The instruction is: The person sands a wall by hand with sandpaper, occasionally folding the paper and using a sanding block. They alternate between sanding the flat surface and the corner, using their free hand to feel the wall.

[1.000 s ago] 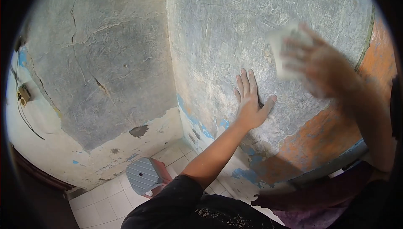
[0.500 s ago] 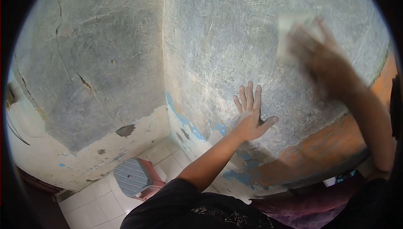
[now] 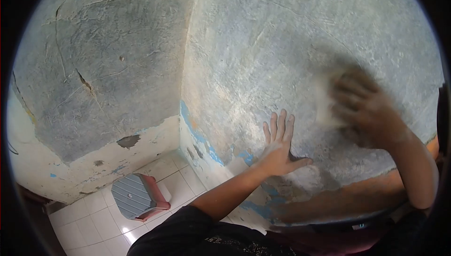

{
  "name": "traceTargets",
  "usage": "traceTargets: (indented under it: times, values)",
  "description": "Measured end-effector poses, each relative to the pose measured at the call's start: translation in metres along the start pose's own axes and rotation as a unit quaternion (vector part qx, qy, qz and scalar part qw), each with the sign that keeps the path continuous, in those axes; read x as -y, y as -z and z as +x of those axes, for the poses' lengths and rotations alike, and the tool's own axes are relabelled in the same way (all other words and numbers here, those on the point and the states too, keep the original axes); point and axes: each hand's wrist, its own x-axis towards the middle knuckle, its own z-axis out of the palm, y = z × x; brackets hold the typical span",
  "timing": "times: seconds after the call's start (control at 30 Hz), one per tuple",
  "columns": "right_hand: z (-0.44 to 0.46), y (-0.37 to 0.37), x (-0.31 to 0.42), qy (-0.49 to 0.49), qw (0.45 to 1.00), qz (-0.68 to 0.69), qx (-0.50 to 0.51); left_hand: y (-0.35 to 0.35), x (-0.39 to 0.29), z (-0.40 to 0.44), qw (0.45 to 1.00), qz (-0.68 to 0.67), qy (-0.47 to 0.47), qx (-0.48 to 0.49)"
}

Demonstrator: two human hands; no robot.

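Observation:
Fingers spread, my left hand [image 3: 281, 149] lies flat against the grey, patchy wall [image 3: 253, 68] to the right of the corner. To its upper right, my right hand [image 3: 366, 103] presses a pale sheet, apparently sandpaper [image 3: 325, 102], onto the same wall. Motion smears both the right fingers and the sheet. Only the sheet's left part shows; the hand covers the rest. No object is visible under my left palm.
A stool [image 3: 134, 197] with a grey slatted top and pinkish sides stands on the white tiled floor [image 3: 94, 218]. The left wall [image 3: 122, 77] has cracks and peeling paint. An orange-brown band [image 3: 343, 197] runs low along the right wall.
My right hand has swept downward over the wall with the sheet. The view has tilted and shifted, so my left hand appears lower in the picture, still flat on the wall.

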Motion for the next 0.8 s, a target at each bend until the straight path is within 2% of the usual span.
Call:
traceTargets:
  times: [0.07,0.1,0.17,0.27,0.3,0.33,0.4,0.47,0.5,0.53,0.57,0.6,0.67,0.73,0.77,0.8]
  values:
    - [0.005,0.002,-0.005,-0.132,0.977,-0.115,-0.125,0.003,0.005,0.001,1.0,0.001,0.011,-0.003]
    - [0.004,-0.008,-0.001,-0.136,0.976,-0.113,-0.125,0.003,0.006,0.0,1.0,-0.005,0.02,0.004]
    - [0.003,-0.03,0.009,0.005,0.995,-0.004,-0.095,0.0,0.007,-0.001,1.0,-0.006,0.015,0.007]
    - [-0.001,-0.038,0.004,0.047,0.998,0.018,-0.036,0.002,0.012,0.0,1.0,0.0,0.011,0.012]
    - [0.01,-0.022,0.0,-0.028,0.989,-0.077,-0.126,0.002,0.013,-0.001,1.0,0.004,0.012,0.019]
    - [0.014,-0.017,-0.004,-0.03,0.989,-0.074,-0.125,0.001,0.013,-0.002,1.0,0.003,0.013,0.023]
    - [0.015,-0.012,-0.007,-0.139,0.961,-0.146,-0.188,0.001,0.012,-0.001,1.0,0.003,0.008,0.009]
    - [0.012,-0.037,0.008,-0.111,0.965,-0.11,-0.21,0.001,0.011,-0.001,1.0,0.002,0.011,0.015]
    - [0.004,-0.045,0.014,-0.016,0.996,-0.031,-0.083,0.001,0.012,-0.001,1.0,0.002,0.017,0.016]
    - [-0.001,-0.051,0.015,0.081,0.994,0.048,0.047,0.003,0.013,0.0,1.0,0.002,0.015,0.014]
    - [0.003,-0.042,0.008,0.028,0.999,0.007,-0.021,0.004,0.013,0.0,1.0,0.003,0.016,0.019]
    - [0.006,-0.03,0.002,0.03,0.999,0.006,-0.018,0.003,0.013,-0.001,1.0,0.004,0.018,0.025]
    - [0.012,-0.009,-0.006,-0.159,0.969,-0.139,-0.129,0.0,0.013,-0.002,1.0,0.0,0.019,0.004]
    - [0.013,-0.028,0.005,-0.164,0.965,-0.147,-0.141,-0.002,0.012,-0.001,1.0,-0.004,0.015,-0.016]
    - [0.013,-0.033,0.016,-0.058,0.996,-0.036,-0.054,-0.002,0.012,-0.002,1.0,-0.006,0.011,-0.02]
    - [0.013,-0.035,0.022,0.052,0.995,0.077,0.034,-0.001,0.013,-0.002,1.0,-0.007,0.007,-0.025]
